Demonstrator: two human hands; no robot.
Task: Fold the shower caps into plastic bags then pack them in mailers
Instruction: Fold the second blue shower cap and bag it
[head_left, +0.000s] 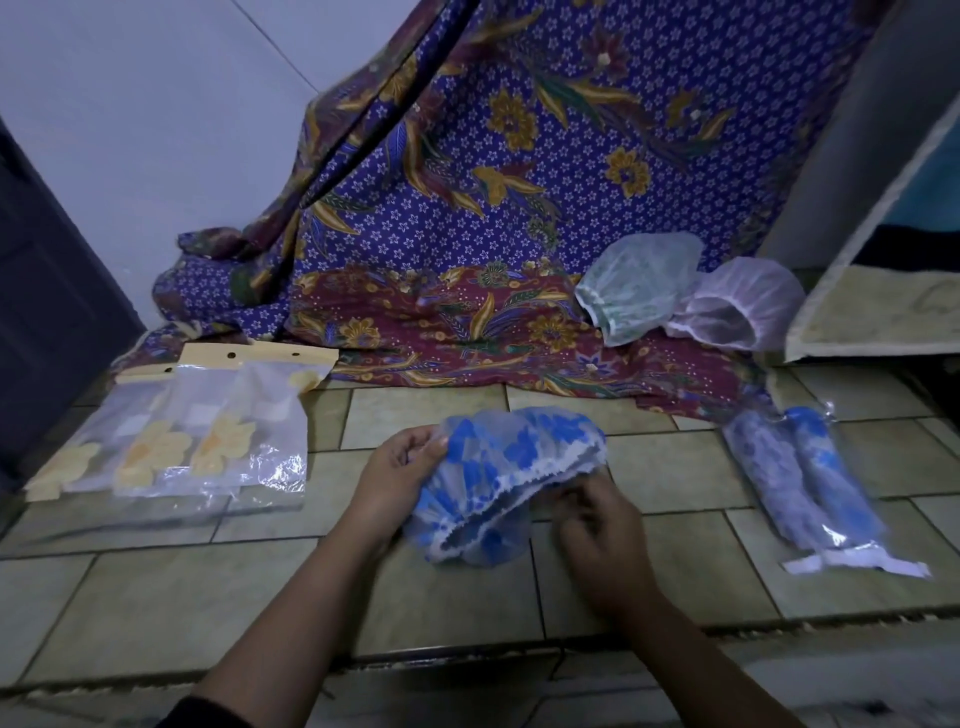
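Blue-flowered plastic in play: the blue cap (511, 457) is held just over the tiles (156, 587), and part of it folds under itself, out of sight. The right hand (597, 525) is blurred, fingers curled at the frilled rim. Pinching or only touching? I can't tell. On the left the clear bags (208, 431) overlap, so their edges are hard to separate, and the far-left one sinks into shadow.

Count them: three loose caps, the blue one, a green cap (639, 286) and a pale cap (737, 306), those two side by side on the patterned cloth (493, 208). Three empty bags with yellow headers. Two packed bags (800, 478) lying side by side at the right, each with a rolled cap inside.

The left hand (400, 470) grips the blue cap's left edge, thumb on top. The cap spans between both hands, with the right hand at its lower right rim.
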